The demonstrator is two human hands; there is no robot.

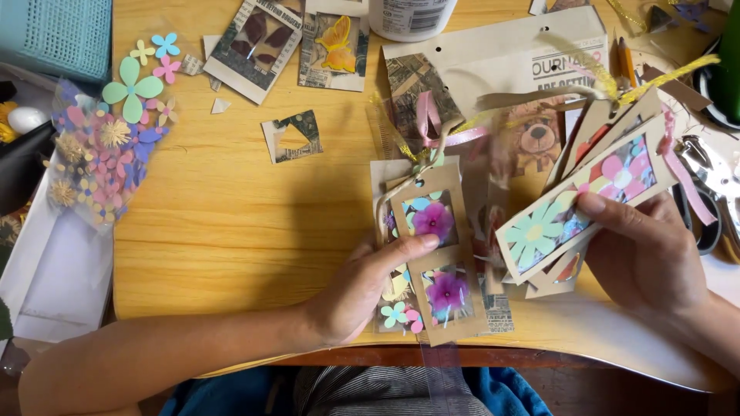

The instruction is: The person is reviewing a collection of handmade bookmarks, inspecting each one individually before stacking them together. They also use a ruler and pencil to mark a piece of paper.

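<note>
Wooden bench (231, 223) carries loose paper flowers (116, 131) not yet used, while several flower tags look finished: the right hand (655, 262) pinches a bundle of tags (586, 200), and the left hand (370, 285) presses a two-window tag (435, 254) flat near its front edge.

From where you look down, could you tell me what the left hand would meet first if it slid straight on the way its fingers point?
The left hand points up and right across the kraft window tag it holds. Beyond that, probably the flower-window tag in the right hand, though depth is unclear.
</note>
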